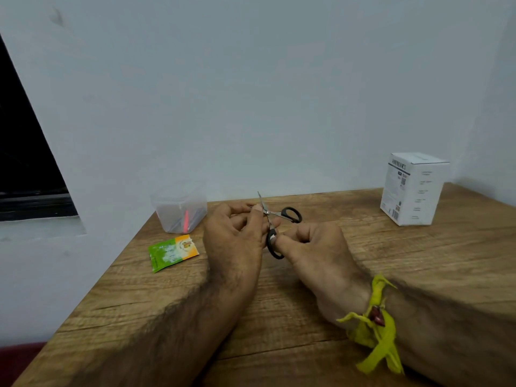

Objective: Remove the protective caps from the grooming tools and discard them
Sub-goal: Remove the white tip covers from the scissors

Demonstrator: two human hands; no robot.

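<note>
Small scissors (290,213) with black loop handles and thin metal blades are held above the wooden table (418,261), the blade tips pointing up and away. My left hand (236,236) pinches the scissors near the pivot with its fingertips. My right hand (315,247) grips the nearer black handle loop, fingers curled. The other handle loop sticks out to the right past my fingers. No cap shows on the bare blade tips.
A clear plastic container (178,209) holding pink and bluish items stands at the table's back left corner. A green and orange sachet (171,252) lies in front of it. A white carton (413,188) stands at the back right, against the wall.
</note>
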